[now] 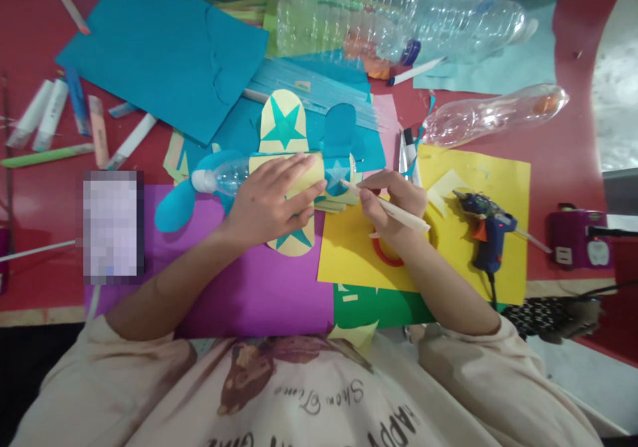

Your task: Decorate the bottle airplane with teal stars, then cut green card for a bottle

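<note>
A plastic bottle plane [234, 176] lies on its side mid-table, with pale yellow paper wings bearing teal stars [284, 125] and blue paper parts. My left hand [272, 198] lies flat across its yellow-wrapped body, fingers stretched out and pressing it down. My right hand [391, 201] is closed around a pale stick [386, 206], whose tip touches the bottle's tail by a small light-blue star [337, 173]. A red ring-shaped thing [386, 256], perhaps a scissors handle, shows under the right wrist.
Purple [239, 301], yellow [503, 181] and green [379, 307] paper sheets lie under my arms. A blue glue gun [486, 224] rests on the yellow sheet. Clear empty bottles [493, 116] and blue paper [164, 48] fill the far side; markers lie at left [50, 111]. A purple power strip [578, 238] sits right.
</note>
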